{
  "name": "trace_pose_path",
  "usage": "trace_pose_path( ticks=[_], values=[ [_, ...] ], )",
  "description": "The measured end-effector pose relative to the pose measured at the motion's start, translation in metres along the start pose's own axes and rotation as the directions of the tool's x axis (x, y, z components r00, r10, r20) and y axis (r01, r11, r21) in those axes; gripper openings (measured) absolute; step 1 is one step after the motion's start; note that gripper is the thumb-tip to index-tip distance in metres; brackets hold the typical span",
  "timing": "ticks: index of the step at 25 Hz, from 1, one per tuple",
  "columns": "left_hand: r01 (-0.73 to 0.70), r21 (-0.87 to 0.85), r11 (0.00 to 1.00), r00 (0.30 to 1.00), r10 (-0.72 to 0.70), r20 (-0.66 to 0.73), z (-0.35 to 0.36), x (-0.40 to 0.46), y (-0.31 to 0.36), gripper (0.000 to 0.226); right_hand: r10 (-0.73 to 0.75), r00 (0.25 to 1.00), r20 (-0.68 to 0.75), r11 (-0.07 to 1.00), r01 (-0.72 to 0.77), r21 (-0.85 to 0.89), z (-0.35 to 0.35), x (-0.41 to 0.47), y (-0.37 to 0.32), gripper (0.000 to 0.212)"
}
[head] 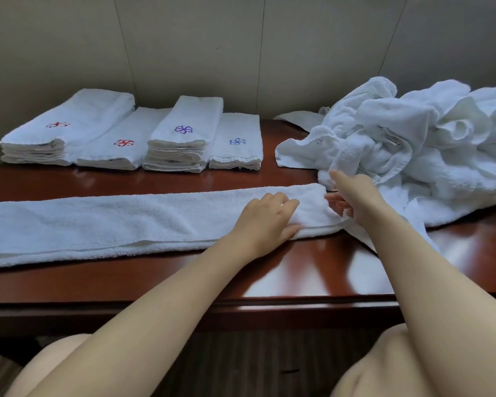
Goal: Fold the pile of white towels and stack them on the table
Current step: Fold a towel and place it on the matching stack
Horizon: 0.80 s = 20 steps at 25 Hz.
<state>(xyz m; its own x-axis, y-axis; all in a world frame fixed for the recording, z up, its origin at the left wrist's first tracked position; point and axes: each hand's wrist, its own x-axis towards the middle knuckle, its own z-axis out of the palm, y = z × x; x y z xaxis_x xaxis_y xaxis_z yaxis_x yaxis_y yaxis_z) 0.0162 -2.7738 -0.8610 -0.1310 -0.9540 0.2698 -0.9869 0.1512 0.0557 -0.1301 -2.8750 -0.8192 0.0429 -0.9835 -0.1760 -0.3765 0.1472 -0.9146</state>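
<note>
Pressing left hand [265,222] flat on towel [112,222], right hand [352,197] pinching its end.

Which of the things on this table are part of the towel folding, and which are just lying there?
Part of the job:
- long folded towel, under the left hand; the right hand is at its end
- heap of unfolded towels
- four folded stacks with red, purple and blue emblems
- table

Just there:
- wall panels
</note>
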Motion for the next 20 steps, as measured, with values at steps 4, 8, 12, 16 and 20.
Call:
trace_pose_path(
  ticks=[4,8,12,16,20],
  values=[
    [-0.046,0.169,0.984,0.999,0.049,-0.012,0.0,0.018,0.015,0.026,0.057,0.996,0.071,0.895,-0.083,0.439,-0.002,0.003,-0.011,0.02],
    [0.28,-0.424,0.861,0.938,-0.34,-0.071,-0.005,0.034,0.002,0.022,-0.049,0.988,-0.15,0.965,0.085,0.25,-0.001,0.02,0.004,0.015],
    [0.385,-0.846,0.369,0.815,-0.566,0.124,-0.014,0.039,-0.018,0.036,-0.241,0.969,0.061,0.895,0.246,-0.371,0.012,0.036,0.024,0.021],
    [0.283,-0.812,0.51,0.895,-0.444,0.033,-0.018,0.036,-0.011,0.025,-0.3,0.954,0.021,0.627,0.214,-0.749,0.035,0.03,0.028,0.053],
    [0.054,-0.628,0.776,0.98,-0.16,-0.114,-0.013,0.026,-0.002,0.019,-0.206,0.975,-0.082,0.695,0.087,-0.714,0.043,0.026,0.02,0.028]
  ],
)
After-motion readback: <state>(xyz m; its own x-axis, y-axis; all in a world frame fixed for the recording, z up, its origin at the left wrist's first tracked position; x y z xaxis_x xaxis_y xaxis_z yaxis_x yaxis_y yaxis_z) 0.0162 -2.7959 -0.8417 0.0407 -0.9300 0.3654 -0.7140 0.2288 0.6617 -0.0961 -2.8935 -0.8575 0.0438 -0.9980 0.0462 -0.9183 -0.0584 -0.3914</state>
